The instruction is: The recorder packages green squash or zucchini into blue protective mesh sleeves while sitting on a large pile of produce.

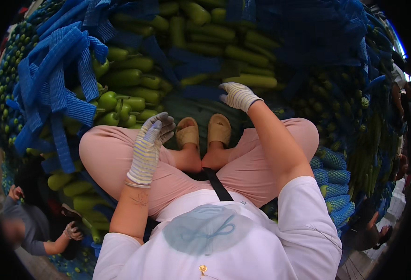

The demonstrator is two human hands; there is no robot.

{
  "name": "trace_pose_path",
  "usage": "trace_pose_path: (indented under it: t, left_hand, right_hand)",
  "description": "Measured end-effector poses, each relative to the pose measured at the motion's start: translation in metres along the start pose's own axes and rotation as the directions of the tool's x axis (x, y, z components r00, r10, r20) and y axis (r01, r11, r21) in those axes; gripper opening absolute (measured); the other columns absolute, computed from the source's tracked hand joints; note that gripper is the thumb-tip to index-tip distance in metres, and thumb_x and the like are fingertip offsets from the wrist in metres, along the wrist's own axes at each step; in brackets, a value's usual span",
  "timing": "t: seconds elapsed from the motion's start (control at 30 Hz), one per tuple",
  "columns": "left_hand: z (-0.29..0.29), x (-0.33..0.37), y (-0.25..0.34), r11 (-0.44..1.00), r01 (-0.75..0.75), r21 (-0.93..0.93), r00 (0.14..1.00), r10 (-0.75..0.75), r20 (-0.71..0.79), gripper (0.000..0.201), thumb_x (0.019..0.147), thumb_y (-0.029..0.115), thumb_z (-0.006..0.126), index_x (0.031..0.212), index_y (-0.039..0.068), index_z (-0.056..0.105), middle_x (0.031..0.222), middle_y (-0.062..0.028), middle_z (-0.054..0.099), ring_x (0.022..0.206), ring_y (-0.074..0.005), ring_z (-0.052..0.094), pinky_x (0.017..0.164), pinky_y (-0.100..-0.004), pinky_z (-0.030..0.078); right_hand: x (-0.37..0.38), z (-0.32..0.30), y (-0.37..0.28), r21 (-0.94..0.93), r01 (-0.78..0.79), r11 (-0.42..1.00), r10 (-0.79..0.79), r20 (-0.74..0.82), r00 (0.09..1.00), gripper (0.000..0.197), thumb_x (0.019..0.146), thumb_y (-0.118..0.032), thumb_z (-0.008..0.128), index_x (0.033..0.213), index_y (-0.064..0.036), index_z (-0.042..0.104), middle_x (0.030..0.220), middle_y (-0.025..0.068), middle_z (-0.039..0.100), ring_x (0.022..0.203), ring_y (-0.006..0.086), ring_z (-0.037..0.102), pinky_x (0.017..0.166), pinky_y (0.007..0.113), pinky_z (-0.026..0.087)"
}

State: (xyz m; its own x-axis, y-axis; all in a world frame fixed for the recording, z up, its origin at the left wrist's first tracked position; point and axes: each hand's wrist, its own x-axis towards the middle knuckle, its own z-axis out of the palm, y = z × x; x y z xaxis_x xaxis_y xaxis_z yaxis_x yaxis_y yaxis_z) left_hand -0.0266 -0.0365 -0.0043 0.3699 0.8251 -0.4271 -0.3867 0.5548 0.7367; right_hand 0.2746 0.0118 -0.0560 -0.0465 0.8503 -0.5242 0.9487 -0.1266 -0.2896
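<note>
My left hand (150, 144), in a striped knit glove, is raised over my left knee. Its fingers are loosely bent and apart, with nothing in them. Close by on its left lie plump green vegetables (107, 101) with green stem caps, like long green eggplants. My right hand (241, 96), gloved the same way, reaches forward past my feet. Its thumb and fingers are apart, and no held thing shows. Just beyond it lies a long pale-green vegetable (256, 81); whether the fingertips touch it I cannot tell. Blue foam net sleeves (198, 92) lie near it.
Blue foam net sleeves (56, 79) are heaped at the left. Rows of green vegetables (212, 31) fill the far side. Netted vegetables (337, 186) are stacked at my right. My sandals (219, 129) rest on dark green cloth (200, 106). Another person (30, 228) is at the lower left.
</note>
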Motion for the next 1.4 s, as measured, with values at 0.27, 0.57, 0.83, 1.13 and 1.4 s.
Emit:
trace_pose_path:
  t: [0.27, 0.57, 0.83, 1.13, 1.4]
  left_hand:
    - [0.004, 0.011, -0.011, 0.968, 0.132, 0.213, 0.987, -0.108, -0.122, 0.031, 0.092, 0.018, 0.052, 0.119, 0.003, 0.051, 0.111, -0.0083, 0.060, 0.100, -0.0191, 0.058, 0.088, -0.0307, 0.045]
    - [0.010, 0.014, -0.003, 0.977, -0.065, 0.203, 0.940, 0.128, -0.317, 0.043, 0.092, 0.020, 0.054, 0.131, 0.007, 0.040, 0.107, -0.0017, 0.055, 0.093, -0.0113, 0.053, 0.079, -0.0265, 0.047]
    - [0.017, -0.027, -0.006, 0.993, -0.092, 0.074, 0.994, 0.096, -0.060, 0.019, 0.090, 0.010, 0.055, 0.107, 0.003, 0.052, 0.095, -0.0031, 0.058, 0.082, -0.0107, 0.057, 0.075, -0.0235, 0.048]
    - [0.033, -0.056, 0.004, 0.962, -0.189, 0.199, 0.973, 0.155, 0.172, 0.032, 0.086, 0.001, 0.053, 0.117, 0.004, 0.049, 0.111, -0.0075, 0.057, 0.097, -0.0131, 0.056, 0.086, -0.0240, 0.045]
    - [0.041, -0.069, 0.016, 0.942, -0.216, 0.259, 0.968, 0.172, 0.181, 0.025, 0.087, 0.007, 0.057, 0.112, 0.005, 0.055, 0.102, -0.0016, 0.059, 0.090, -0.0091, 0.055, 0.077, -0.0215, 0.045]
  right_hand:
    - [0.097, 0.108, -0.022, 0.252, -0.211, 0.945, 0.202, 0.064, 0.977, 0.057, 0.079, -0.026, 0.061, 0.130, -0.0073, 0.044, 0.133, 0.0172, 0.044, 0.121, 0.0311, 0.044, 0.100, 0.038, 0.038]
    - [0.020, 0.007, -0.101, 0.853, 0.190, 0.487, -0.334, -0.019, 0.942, 0.027, 0.080, -0.027, 0.066, 0.090, -0.0021, 0.066, 0.076, 0.0089, 0.065, 0.067, 0.0170, 0.059, 0.067, 0.029, 0.047]
    - [-0.082, 0.022, -0.137, 0.898, 0.396, 0.190, -0.313, -0.327, 0.892, 0.058, 0.081, -0.020, 0.066, 0.130, -0.0004, 0.042, 0.108, 0.0114, 0.056, 0.094, 0.0169, 0.054, 0.085, 0.027, 0.043]
    - [-0.126, 0.032, -0.132, 0.983, 0.172, -0.061, -0.323, -0.182, 0.929, 0.088, 0.075, -0.012, 0.072, 0.142, 0.0017, 0.016, 0.118, 0.0091, 0.049, 0.105, 0.0143, 0.046, 0.095, 0.027, 0.036]
    - [-0.149, 0.025, -0.142, 0.983, 0.132, -0.129, -0.464, -0.177, 0.868, 0.067, 0.084, -0.013, 0.064, 0.139, -0.0012, 0.028, 0.124, 0.0062, 0.046, 0.110, 0.0129, 0.046, 0.097, 0.026, 0.036]
